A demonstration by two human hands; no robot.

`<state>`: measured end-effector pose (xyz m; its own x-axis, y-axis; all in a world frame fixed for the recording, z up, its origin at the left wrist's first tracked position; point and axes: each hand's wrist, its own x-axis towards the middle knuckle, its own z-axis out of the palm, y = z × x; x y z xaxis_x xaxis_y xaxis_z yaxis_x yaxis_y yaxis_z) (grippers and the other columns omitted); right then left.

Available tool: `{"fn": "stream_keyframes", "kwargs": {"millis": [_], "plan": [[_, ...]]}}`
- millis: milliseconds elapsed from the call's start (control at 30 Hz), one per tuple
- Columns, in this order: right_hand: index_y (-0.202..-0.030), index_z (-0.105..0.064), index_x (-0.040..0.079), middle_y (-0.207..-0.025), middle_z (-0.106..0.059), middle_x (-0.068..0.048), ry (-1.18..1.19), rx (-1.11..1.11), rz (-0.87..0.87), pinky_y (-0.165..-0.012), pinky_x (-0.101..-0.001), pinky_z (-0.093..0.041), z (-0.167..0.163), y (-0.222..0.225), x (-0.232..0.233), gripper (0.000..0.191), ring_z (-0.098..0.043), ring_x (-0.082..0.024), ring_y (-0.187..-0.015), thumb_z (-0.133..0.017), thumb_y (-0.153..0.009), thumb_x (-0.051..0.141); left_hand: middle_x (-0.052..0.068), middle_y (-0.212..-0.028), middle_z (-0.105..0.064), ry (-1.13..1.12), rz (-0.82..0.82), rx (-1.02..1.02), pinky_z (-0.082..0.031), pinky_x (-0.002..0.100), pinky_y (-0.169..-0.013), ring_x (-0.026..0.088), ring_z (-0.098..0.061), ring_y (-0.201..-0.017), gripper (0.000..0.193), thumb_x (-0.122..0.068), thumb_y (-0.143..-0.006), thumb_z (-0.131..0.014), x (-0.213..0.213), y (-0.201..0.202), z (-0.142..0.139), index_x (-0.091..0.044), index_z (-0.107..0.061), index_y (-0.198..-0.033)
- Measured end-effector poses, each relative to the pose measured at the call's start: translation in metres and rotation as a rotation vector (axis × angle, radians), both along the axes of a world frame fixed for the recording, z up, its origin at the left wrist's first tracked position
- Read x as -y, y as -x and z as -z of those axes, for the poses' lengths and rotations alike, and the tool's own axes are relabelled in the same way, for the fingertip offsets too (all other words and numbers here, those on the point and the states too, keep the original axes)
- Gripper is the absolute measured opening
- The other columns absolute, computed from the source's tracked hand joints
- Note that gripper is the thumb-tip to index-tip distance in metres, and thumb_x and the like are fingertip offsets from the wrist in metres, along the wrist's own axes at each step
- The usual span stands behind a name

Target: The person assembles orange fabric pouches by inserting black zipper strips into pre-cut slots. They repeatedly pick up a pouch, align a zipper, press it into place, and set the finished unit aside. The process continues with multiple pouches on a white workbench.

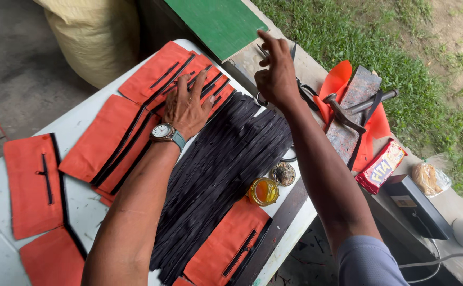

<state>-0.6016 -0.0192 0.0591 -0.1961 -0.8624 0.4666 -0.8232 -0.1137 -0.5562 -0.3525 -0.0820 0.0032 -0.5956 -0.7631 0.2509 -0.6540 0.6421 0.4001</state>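
Left hand (187,106): fingers spread flat, pressing on the stack of orange fabric pieces (176,74), gripping nothing. The pieces are rectangular with black strips along the edges, overlapping on the white table (83,122). Right hand (275,71) is raised over the table's far edge, index finger extended, other fingers loosely curled, nothing visibly held; scissors (308,92) lie just beyond it. A pile of black strips (221,169) lies between the forearms. Left wrist has a watch (163,131). Both arms reach away from the body. An open jar (263,191) sits by the strips.
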Motion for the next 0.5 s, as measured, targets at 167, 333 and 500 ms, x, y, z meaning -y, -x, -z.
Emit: {"fn": "stream_keyframes", "kwargs": {"millis": [167,333,500], "plan": [[-0.159,-0.036,0.017,-0.131,-0.054,-0.015,0.142,0.136,0.04,-0.073,-0.0304,-0.06,-0.024,-0.015,-0.02,0.091,-0.07,-0.021,-0.097,-0.058,-0.077,-0.015,0.017,-0.138,-0.048,0.164,0.061,-0.039,-0.021,0.06,-0.121,0.034,-0.067,-0.106,0.065,-0.051,-0.104,-0.05,-0.025,-0.012,-0.037,-0.02,-0.036,-0.158],[-0.164,-0.032,0.02,-0.138,-0.055,-0.011,0.296,0.359,-0.099,-0.084,-0.0282,-0.061,-0.044,-0.03,-0.067,0.085,-0.07,-0.017,-0.102,-0.063,-0.093,-0.013,0.015,-0.139,-0.055,0.205,0.1,-0.167,-0.021,0.058,-0.119,0.035,-0.054,-0.129,0.055,-0.048,-0.107,-0.052,-0.106,-0.084,-0.043,-0.014,-0.049,-0.151],[-0.167,-0.031,0.012,-0.141,-0.053,-0.009,0.349,0.51,-0.172,-0.088,-0.0268,-0.058,-0.039,-0.061,-0.164,0.08,-0.063,-0.014,-0.105,-0.064,-0.1,-0.016,0.006,-0.137,-0.061,0.174,-0.127,-0.142,-0.021,0.06,-0.125,0.026,-0.056,-0.135,0.043,-0.022,-0.1,-0.057,-0.159,-0.25,-0.04,-0.014,-0.057,-0.143]]}}
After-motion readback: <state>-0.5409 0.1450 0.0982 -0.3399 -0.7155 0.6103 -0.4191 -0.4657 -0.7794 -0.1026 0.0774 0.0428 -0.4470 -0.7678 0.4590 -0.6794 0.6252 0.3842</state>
